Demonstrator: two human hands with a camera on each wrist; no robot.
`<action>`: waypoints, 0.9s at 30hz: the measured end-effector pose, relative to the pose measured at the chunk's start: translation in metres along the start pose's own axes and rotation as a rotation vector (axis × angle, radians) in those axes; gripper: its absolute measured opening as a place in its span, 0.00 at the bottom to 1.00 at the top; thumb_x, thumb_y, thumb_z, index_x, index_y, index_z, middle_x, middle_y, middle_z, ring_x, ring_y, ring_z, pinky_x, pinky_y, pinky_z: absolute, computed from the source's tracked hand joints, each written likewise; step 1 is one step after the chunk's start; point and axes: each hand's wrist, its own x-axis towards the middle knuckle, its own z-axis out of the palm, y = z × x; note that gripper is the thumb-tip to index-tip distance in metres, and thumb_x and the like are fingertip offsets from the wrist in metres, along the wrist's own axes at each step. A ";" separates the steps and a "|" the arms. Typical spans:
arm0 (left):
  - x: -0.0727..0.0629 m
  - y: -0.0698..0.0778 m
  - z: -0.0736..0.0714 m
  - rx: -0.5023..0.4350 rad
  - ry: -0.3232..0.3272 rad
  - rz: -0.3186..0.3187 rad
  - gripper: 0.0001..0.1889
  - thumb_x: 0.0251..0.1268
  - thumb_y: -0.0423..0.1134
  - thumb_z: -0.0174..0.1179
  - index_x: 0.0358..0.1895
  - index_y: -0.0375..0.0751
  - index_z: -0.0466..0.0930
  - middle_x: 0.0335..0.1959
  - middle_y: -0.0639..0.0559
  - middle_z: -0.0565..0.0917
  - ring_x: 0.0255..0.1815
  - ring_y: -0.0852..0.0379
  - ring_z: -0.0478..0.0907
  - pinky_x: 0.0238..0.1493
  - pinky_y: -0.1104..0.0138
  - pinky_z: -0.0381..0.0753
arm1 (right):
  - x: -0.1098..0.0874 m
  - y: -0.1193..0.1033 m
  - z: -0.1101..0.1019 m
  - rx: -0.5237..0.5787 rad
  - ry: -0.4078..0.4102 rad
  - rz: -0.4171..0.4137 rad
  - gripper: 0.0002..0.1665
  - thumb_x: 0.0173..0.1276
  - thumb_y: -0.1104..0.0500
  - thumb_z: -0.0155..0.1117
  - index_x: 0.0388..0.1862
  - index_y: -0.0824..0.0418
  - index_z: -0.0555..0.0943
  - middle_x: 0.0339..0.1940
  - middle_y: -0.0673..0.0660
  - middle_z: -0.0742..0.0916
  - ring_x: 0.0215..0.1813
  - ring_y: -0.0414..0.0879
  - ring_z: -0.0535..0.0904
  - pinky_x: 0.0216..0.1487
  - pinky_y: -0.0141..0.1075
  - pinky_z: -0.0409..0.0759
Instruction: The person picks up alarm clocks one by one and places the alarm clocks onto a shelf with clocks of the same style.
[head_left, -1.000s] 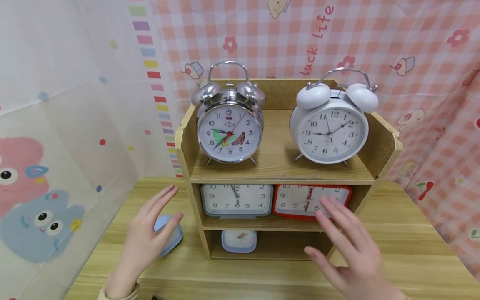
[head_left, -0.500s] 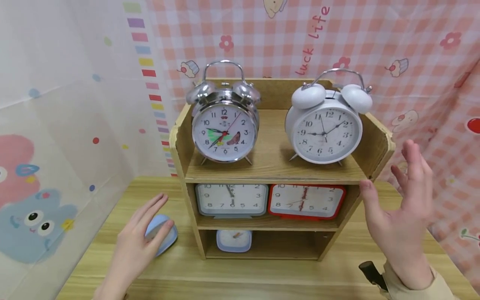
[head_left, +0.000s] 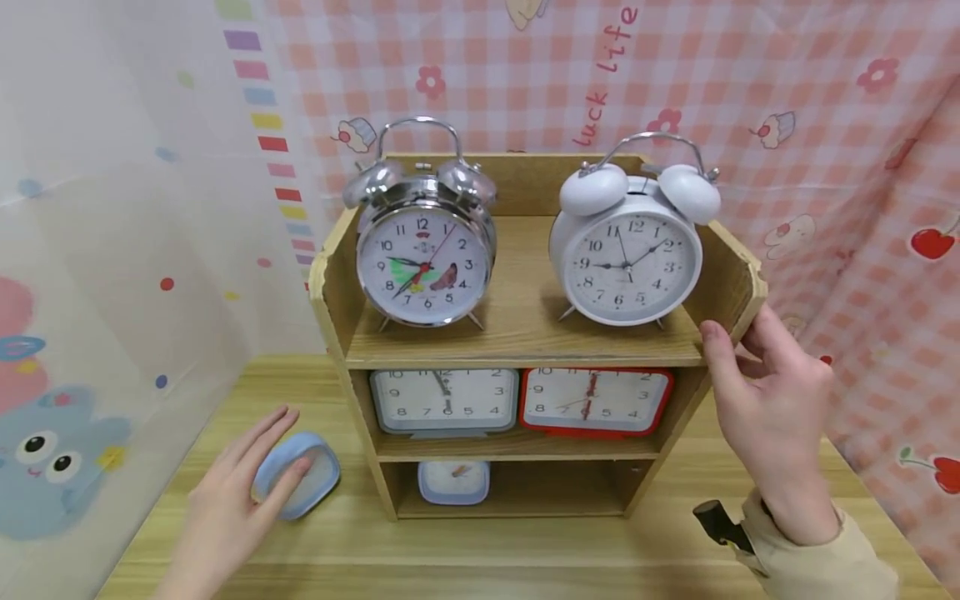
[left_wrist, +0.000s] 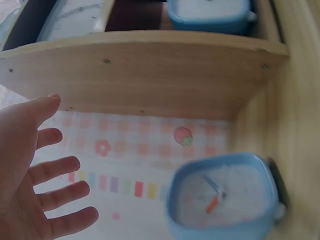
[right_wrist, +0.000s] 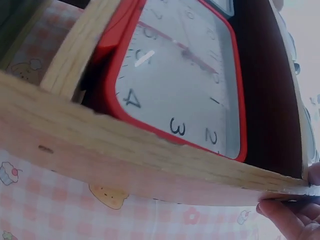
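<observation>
A wooden shelf (head_left: 525, 352) stands on the table, and my right hand (head_left: 780, 400) grips its right side panel near the top board, thumb in front and fingers behind. In the right wrist view, fingertips (right_wrist: 285, 217) touch the panel's outer face. My left hand (head_left: 236, 492), fingers extended, hovers beside a small blue clock (head_left: 318, 475) lying left of the shelf and partly covers it. On the top board stand a silver twin-bell alarm clock (head_left: 423, 287) and a white twin-bell alarm clock (head_left: 637, 287). Below are a grey clock (head_left: 472, 400) and a red clock (head_left: 558, 396).
On the bottom board sits another small blue clock (head_left: 453, 483), at the left. The wooden table (head_left: 480, 558) extends around the shelf. A checked cloth (head_left: 525, 75) hangs behind, and a white printed cloth (head_left: 135, 250) hangs at the left.
My right hand has moved from in front of the red clock out to the right, then onto the shelf's side panel. The left hand stays near the blue clock, slightly lower in view.
</observation>
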 end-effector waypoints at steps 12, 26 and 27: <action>-0.017 -0.033 0.000 0.018 -0.110 -0.157 0.37 0.67 0.46 0.73 0.78 0.45 0.70 0.74 0.32 0.75 0.69 0.25 0.71 0.60 0.30 0.69 | -0.001 -0.005 0.000 0.040 0.003 0.057 0.11 0.70 0.70 0.68 0.47 0.76 0.87 0.38 0.23 0.87 0.41 0.20 0.87 0.38 0.14 0.81; -0.024 -0.059 0.023 -0.010 -0.173 -0.194 0.39 0.60 0.41 0.78 0.73 0.36 0.73 0.66 0.26 0.80 0.58 0.26 0.82 0.43 0.41 0.87 | -0.003 -0.008 0.001 0.045 0.017 0.102 0.13 0.71 0.66 0.68 0.48 0.76 0.87 0.36 0.24 0.87 0.40 0.22 0.88 0.36 0.15 0.81; -0.024 -0.060 0.025 -0.013 -0.168 -0.191 0.38 0.59 0.40 0.78 0.73 0.35 0.73 0.65 0.26 0.80 0.57 0.26 0.82 0.42 0.42 0.88 | -0.002 -0.008 0.001 0.046 0.013 0.099 0.13 0.71 0.66 0.68 0.48 0.76 0.87 0.37 0.24 0.87 0.41 0.22 0.88 0.37 0.15 0.81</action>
